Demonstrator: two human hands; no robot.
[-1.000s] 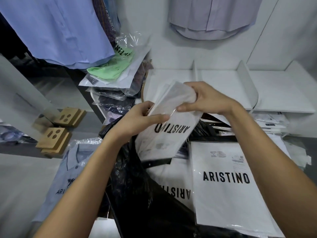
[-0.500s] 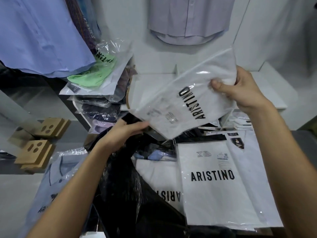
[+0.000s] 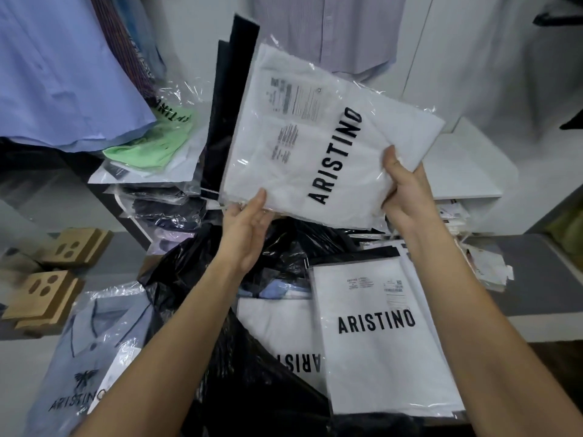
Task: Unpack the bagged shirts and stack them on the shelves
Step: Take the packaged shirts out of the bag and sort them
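Note:
A white shirt in a clear bag (image 3: 315, 146) printed ARISTINO is held up in front of me, tilted, with a dark flap (image 3: 230, 105) sticking up at its left. My right hand (image 3: 407, 197) grips its lower right edge, thumb on the front. My left hand (image 3: 249, 228) supports its lower left corner with nearly straight fingers. Below lies a black plastic bag (image 3: 252, 373) with more bagged white shirts (image 3: 378, 335) on it. White shelves (image 3: 463, 171) stand behind at the right.
A pile of bagged shirts with a green one (image 3: 151, 146) on top sits at the left. A bagged light blue polo (image 3: 85, 348) lies at lower left. Cardboard blocks (image 3: 47, 291) stand far left. Shirts (image 3: 63, 67) hang above. Loose papers (image 3: 482, 263) lie under the shelf.
The bagged white shirt has been raised and turned so its label stands more upright. My right hand slid to its lower right edge; my left hand rose to its lower left corner.

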